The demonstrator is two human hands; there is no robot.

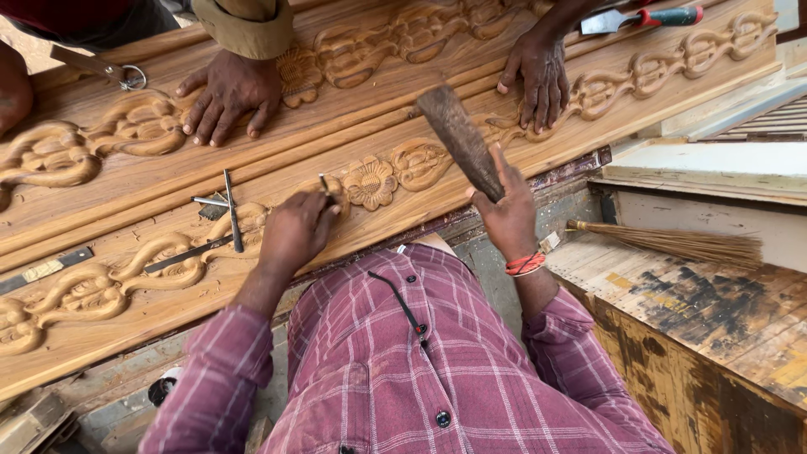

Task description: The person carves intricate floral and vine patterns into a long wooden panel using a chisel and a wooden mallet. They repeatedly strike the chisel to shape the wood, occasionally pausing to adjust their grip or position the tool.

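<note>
Left grip [296,231] pinches chisel [324,184]; right grip [507,212] raises mallet [459,139].

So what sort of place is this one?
Most likely a woodcarving workshop. A long carved wooden panel with floral relief fills the bench, the left hand sets a chisel on it, the right hand raises a wooden mallet, and spare chisels lie nearby.

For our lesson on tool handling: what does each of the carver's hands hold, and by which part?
The right hand holds a wooden mallet by its narrow lower end. The left hand pinches a slim metal chisel near its top, tip on the carved plank.
</note>
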